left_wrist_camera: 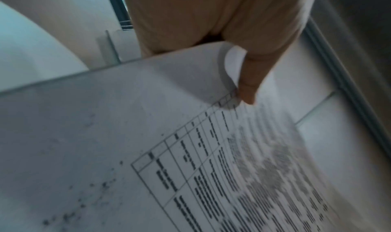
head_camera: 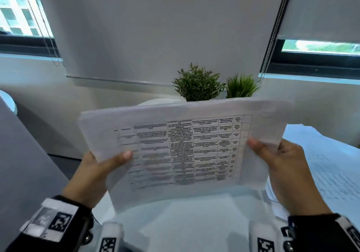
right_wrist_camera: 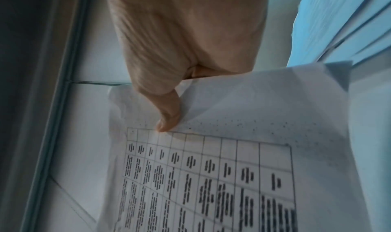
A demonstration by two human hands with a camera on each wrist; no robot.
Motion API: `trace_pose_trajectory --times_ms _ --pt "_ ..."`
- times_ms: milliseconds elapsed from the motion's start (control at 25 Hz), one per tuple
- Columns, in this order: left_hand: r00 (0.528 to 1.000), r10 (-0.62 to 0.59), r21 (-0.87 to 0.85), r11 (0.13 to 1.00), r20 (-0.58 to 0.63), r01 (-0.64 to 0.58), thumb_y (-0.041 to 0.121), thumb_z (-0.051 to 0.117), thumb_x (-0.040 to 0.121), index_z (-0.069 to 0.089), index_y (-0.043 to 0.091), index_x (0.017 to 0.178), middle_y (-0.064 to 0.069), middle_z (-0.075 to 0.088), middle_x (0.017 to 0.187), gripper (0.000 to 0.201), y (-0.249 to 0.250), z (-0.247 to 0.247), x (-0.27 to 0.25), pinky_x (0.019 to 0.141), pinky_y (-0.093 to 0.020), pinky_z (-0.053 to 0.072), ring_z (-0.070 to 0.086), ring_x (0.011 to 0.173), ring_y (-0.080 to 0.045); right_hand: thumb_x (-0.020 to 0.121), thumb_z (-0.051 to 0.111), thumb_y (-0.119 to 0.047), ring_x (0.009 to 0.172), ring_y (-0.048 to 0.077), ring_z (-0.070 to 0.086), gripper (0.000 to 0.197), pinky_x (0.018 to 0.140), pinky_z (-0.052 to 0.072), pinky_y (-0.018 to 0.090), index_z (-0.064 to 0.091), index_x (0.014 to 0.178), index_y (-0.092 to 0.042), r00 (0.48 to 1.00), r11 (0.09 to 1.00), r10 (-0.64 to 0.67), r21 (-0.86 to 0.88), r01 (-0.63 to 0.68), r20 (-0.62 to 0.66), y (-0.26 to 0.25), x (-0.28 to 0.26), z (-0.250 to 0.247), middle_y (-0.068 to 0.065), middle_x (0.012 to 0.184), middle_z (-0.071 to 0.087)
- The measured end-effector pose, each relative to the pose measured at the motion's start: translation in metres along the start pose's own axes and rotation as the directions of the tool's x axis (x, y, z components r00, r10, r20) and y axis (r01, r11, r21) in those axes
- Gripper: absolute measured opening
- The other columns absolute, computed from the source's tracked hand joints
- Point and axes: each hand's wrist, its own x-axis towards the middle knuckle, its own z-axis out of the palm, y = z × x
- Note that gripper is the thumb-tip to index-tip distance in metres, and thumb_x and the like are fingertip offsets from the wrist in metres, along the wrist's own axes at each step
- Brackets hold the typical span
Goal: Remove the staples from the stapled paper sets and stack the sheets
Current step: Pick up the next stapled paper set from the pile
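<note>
Both hands, left point(head_camera: 91, 175) & right point(head_camera: 290, 172), pinch thin, curved printed paper stack point(head_camera: 183, 146) by side edges.

This looks like an office. Roller blinds point(head_camera: 165, 27) with bead chains point(head_camera: 272, 37) hang over dark-framed windows point(head_camera: 319, 47), and a tall building point(head_camera: 11, 8) shows outside. Two small potted plants point(head_camera: 196, 84) stand by the sill (leaves only visible), and printed sheets point(head_camera: 331, 164) lie on a white surface point(head_camera: 185, 222).
</note>
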Motion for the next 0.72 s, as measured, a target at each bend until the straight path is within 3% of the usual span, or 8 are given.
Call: trace_pose_trajectory --times_ms 120,200,320,400,480,600,720 --pt "0.992 0.077 0.117 0.991 -0.099 -0.065 0.025 0.089 0.063 0.079 0.023 0.090 -0.008 0.074 0.105 0.029 0.006 0.009 -0.001 0.077 -0.040 0.060 0.072 0.093 -0.025 0.071 0.073 -0.025 0.086 0.017 0.074 0.025 0.068 0.057 0.020 0.077 0.092 -0.013 0.999 0.998 -0.015 -0.053 0.018 0.042 -0.005 -0.001 -0.004 0.000 0.091 0.077" --pt "0.977 0.170 0.114 0.981 -0.127 -0.156 0.019 0.077 0.065 0.080 0.025 0.084 -0.003 0.076 0.101 0.019 0.017 0.012 0.003 0.074 -0.034 0.060 0.073 0.090 -0.021 0.073 0.072 -0.025 0.088 0.015 0.074 0.028 0.072 0.057 0.021 0.075 0.098 -0.012 0.996 0.997 -0.064 -0.041 0.066 0.058 -0.014 0.001 -0.007 0.000 0.094 0.077" --pt "0.962 0.259 0.108 0.962 -0.089 -0.249 0.013 0.074 0.064 0.079 0.028 0.083 0.003 0.076 0.096 0.025 0.020 0.013 0.002 0.076 -0.033 0.059 0.072 0.089 -0.017 0.074 0.070 -0.023 0.089 0.015 0.073 0.028 0.075 0.058 0.024 0.074 0.099 -0.012 0.994 0.996 -0.089 0.020 0.088 0.057 -0.013 -0.001 -0.011 0.001 0.097 0.077" --pt "0.971 0.230 0.148 0.964 -0.059 -0.220 0.018 0.083 0.062 0.079 0.028 0.084 0.002 0.076 0.095 0.025 0.004 0.009 -0.003 0.076 -0.035 0.059 0.072 0.088 -0.018 0.070 0.073 -0.026 0.086 0.017 0.074 0.025 0.072 0.059 0.029 0.075 0.091 -0.013 0.999 0.999 -0.030 -0.019 0.031 0.036 0.001 -0.008 -0.011 0.001 0.092 0.077" --pt "0.991 0.127 0.199 0.973 -0.045 -0.116 0.035 0.092 0.051 0.078 0.026 0.090 -0.004 0.075 0.101 0.043 -0.015 0.005 -0.011 0.078 -0.040 0.059 0.071 0.094 -0.024 0.065 0.077 -0.028 0.082 0.015 0.074 0.022 0.071 0.058 0.031 0.077 0.084 -0.016 0.999 0.997 0.052 -0.061 -0.051 0.010 0.016 -0.017 -0.012 -0.001 0.086 0.077" --pt "0.994 0.095 0.174 0.981 -0.059 -0.084 0.030 0.083 0.052 0.076 0.026 0.097 -0.007 0.074 0.107 0.046 -0.021 0.006 -0.013 0.083 -0.046 0.057 0.070 0.100 -0.030 0.065 0.076 -0.025 0.078 0.011 0.074 0.019 0.070 0.057 0.029 0.075 0.082 -0.016 0.996 0.995 0.084 -0.045 -0.084 0.000 0.019 -0.020 -0.015 -0.003 0.084 0.077" --pt "0.991 0.132 0.151 0.981 -0.032 -0.125 0.028 0.080 0.053 0.076 0.026 0.096 -0.007 0.074 0.107 0.043 -0.013 0.004 -0.009 0.082 -0.045 0.056 0.070 0.099 -0.029 0.068 0.073 -0.022 0.080 0.010 0.073 0.024 0.065 0.056 0.018 0.073 0.091 -0.014 0.999 0.999 0.035 0.003 -0.035 0.018 0.015 -0.016 -0.019 -0.002 0.088 0.077"
